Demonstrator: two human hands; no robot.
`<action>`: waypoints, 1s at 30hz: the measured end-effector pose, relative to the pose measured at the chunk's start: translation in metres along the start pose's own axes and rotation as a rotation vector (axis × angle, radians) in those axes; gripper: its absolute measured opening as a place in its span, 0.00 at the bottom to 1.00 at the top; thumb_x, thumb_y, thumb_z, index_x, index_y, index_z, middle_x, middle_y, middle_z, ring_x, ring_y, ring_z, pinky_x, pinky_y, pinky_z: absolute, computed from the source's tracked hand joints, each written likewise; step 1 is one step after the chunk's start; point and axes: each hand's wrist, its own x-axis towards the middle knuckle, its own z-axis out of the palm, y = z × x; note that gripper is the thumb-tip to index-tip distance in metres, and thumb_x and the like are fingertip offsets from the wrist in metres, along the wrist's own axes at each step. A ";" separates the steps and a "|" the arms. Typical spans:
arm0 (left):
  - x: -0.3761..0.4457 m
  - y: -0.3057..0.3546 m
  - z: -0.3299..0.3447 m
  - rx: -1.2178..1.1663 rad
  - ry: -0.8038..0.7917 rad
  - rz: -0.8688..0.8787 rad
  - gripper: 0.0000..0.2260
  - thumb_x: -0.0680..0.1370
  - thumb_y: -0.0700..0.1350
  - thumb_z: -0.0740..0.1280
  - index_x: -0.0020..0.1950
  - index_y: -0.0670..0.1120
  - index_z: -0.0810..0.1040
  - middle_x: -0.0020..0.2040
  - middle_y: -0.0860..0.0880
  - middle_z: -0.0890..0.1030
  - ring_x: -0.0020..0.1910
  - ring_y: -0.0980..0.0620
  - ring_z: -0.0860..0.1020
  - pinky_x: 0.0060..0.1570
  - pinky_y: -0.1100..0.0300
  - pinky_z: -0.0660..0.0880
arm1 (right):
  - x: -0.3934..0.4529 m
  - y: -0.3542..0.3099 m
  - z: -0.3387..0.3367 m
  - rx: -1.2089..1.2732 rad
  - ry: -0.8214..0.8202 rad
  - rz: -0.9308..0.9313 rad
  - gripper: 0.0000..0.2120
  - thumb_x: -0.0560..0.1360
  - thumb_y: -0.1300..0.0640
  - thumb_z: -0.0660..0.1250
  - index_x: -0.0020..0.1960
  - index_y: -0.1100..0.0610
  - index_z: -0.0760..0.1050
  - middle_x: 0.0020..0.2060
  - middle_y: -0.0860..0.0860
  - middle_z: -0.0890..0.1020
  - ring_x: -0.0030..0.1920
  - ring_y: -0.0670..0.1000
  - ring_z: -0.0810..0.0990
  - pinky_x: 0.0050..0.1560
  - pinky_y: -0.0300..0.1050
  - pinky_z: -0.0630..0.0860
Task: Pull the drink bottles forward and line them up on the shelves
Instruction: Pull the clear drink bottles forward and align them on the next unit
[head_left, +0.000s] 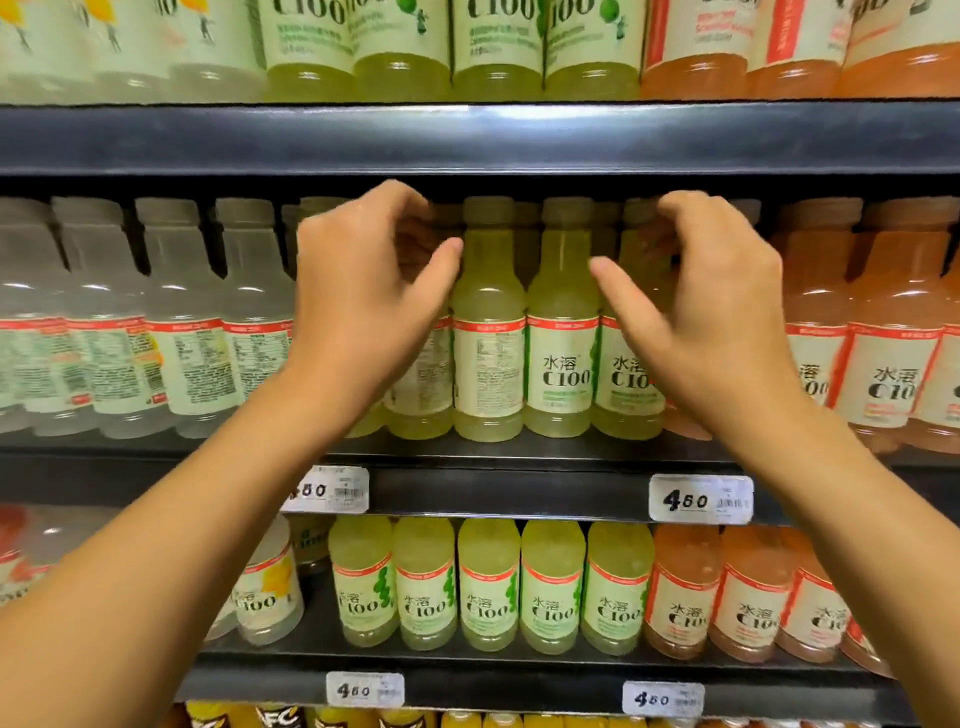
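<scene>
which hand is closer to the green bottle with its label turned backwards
Left. The left hand has its thumb touching that backwards-label bottle; the right hand is two bottles further right.

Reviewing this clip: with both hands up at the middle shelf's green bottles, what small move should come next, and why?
Probably turn the green bottle by the left hand until its name faces out: it shows its small-print side, while its neighbour shows the C100 front.

2 hands (363, 291), 4 price tags (701, 499), and 5 green bottles (488, 587) fronting the lower shelf (519, 680).
</scene>
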 end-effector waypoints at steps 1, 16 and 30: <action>0.001 -0.013 -0.006 0.070 0.006 -0.032 0.11 0.75 0.50 0.69 0.51 0.43 0.80 0.44 0.49 0.83 0.43 0.53 0.80 0.47 0.55 0.78 | 0.001 -0.013 0.008 0.058 -0.038 0.002 0.23 0.77 0.44 0.68 0.63 0.59 0.72 0.51 0.53 0.77 0.50 0.48 0.75 0.51 0.40 0.72; 0.033 -0.044 -0.001 0.273 -0.211 0.091 0.15 0.70 0.45 0.70 0.37 0.46 0.63 0.39 0.44 0.68 0.44 0.33 0.77 0.35 0.52 0.67 | 0.035 -0.099 0.080 -0.323 -0.060 0.212 0.20 0.71 0.52 0.75 0.54 0.63 0.73 0.52 0.63 0.76 0.53 0.67 0.77 0.44 0.54 0.72; 0.044 -0.060 -0.011 0.032 -0.401 -0.101 0.16 0.73 0.50 0.71 0.33 0.49 0.65 0.32 0.52 0.69 0.31 0.55 0.67 0.27 0.62 0.58 | 0.052 -0.083 0.051 -0.037 -0.348 0.320 0.14 0.73 0.47 0.72 0.43 0.58 0.74 0.36 0.52 0.77 0.34 0.48 0.74 0.28 0.41 0.66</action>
